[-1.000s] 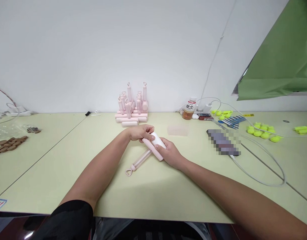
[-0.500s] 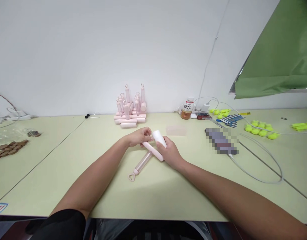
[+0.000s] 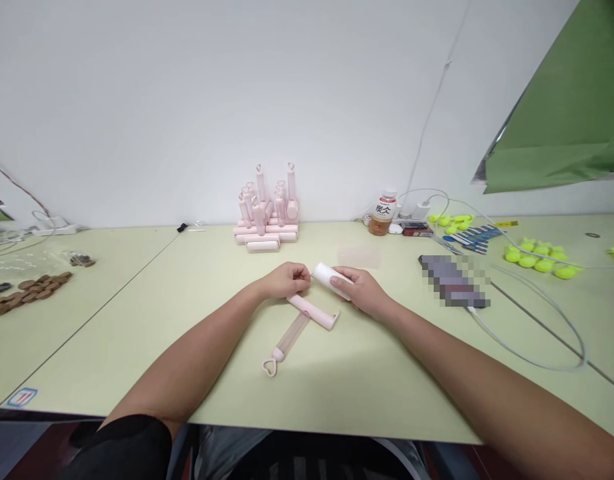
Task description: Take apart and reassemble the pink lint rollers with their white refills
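A pink lint roller frame (image 3: pixel 314 311) lies on the pale green table (image 3: pixel 307 387), its clear handle with a heart-shaped end (image 3: pixel 287 343) pointing toward me. My left hand (image 3: pixel 285 279) pinches the far end of the frame's pink bar with closed fingers. My right hand (image 3: pixel 364 291) is wrapped round a white paper roll (image 3: pixel 327 275), held just above and to the right of the frame, apart from it.
A stack of pink lint rollers (image 3: pixel 267 213) stands at the wall. A bottle (image 3: pixel 381 213), chargers and a looping white cable (image 3: pixel 537 333) lie to the right, with yellow-green pieces (image 3: pixel 537 257). Brown discs (image 3: pixel 27 293) lie at the left. A clear lid (image 3: pixel 359 257) lies behind my hands.
The white roll has come off the pink frame: my right hand has moved it up and to the right, leaving the frame on the table under my left hand.
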Demonstrator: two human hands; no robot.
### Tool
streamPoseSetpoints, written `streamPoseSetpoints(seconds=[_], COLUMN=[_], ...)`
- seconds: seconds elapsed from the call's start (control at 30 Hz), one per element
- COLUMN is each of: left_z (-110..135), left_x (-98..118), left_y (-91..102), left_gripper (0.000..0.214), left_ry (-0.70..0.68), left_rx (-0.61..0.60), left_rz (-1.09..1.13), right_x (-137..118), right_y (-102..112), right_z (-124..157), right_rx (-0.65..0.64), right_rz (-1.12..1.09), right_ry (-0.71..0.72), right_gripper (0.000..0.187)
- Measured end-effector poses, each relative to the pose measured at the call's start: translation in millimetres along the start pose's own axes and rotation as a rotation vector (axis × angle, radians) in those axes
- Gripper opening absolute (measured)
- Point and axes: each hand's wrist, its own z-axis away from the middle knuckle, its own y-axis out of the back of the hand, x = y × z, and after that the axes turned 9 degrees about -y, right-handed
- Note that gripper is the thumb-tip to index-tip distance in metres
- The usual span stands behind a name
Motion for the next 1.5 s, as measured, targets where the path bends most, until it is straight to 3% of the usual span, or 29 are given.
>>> streamPoseSetpoints(seconds=[0.13,0.23,0.37,0.53,0.8,0.97,1.07,1.23,1.5], left_z=[-2,-2,-2,-3,-4,-5,-5,-5,-5], left_x=[-5,-4,-4,-6,-5,-2,-5,-7,-2], left_y=[1.1,2.0,3.3,2.1,-8.5,-10.6,-8.9,-5.5,-6.0], left_gripper=[0.031,0.043,0.044,0.043,0.040,0.033,0.027,0.020,0.051], left_ry=[-0.017,-0.050,-0.034,-0.043,-0.116,0.031,0.111,0.109,0.089], left_rx=[0.106,0.088,0.049,0.064,0.110,0.245,0.246,0.209,0.146], left_rz=[0.059,0.066,0.039,0.061,0.042,0.065,-0.013,-0.099,-0.077], right_x=[5,8,8,1,-4,0,0,2,4], right_y=[6,9,12,13,12,12,10,10,12], right_z=[-7,-10,-11,-5,-3,-8,-10,-13,-13], right_rx=[-0.021,-0.063,-0.086,-0.141,-0.100,-0.046,0.013,0.048,-0.074], right_rz=[0.112,0.144,0.136,0.080,0.045,-0.141,-0.255,-0.379,-0.547], right_ry=[0.076,0.098,0.103,0.003,-0.089,-0.181,-0.219,-0.232,-0.238], right_gripper=[0.045,0.041,0.043,0.052,0.046,0.035,0.025,0.021,0.024])
